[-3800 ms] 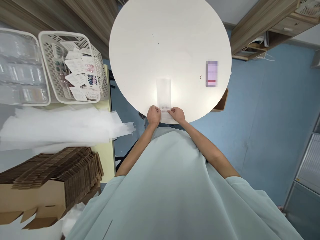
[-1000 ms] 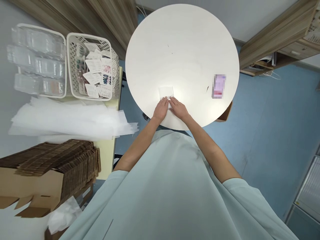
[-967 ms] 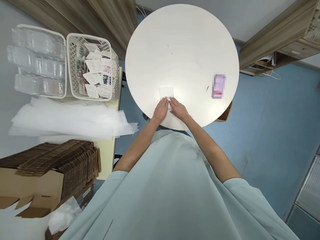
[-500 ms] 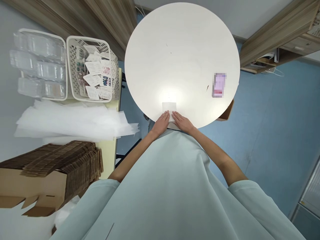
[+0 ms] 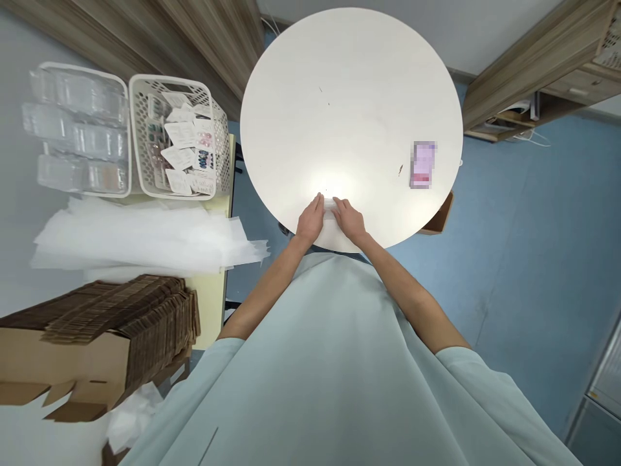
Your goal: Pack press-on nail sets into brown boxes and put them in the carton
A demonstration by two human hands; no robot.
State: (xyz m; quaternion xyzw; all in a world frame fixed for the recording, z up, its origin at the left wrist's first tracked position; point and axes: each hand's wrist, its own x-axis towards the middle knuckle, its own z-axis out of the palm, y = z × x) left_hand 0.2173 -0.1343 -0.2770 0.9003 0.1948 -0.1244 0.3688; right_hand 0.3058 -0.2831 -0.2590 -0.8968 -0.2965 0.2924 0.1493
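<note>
At the near edge of the round white table [image 5: 349, 97], a small folded white sheet [image 5: 328, 204] lies between my hands, partly covered by them. My left hand [image 5: 311, 219] grips its left side, thumb and fingers pressed together. On the opposite side, my right hand [image 5: 350, 219] has bent fingers closed on the right edge. The sheet looks narrow and layered; whether anything is wrapped inside cannot be seen.
A blurred-out pinkish phone-like object [image 5: 423, 165] lies on the table's right. To the left stand a basket of carded items [image 5: 182, 145], a basket of clear plastic boxes [image 5: 82, 133], stacked white foam sheets [image 5: 136, 236] and flattened cardboard boxes [image 5: 121, 323].
Both hands have moved forward, from lying flat on the sheet to gripping its sides. The sheet now looks shorter and folded up.
</note>
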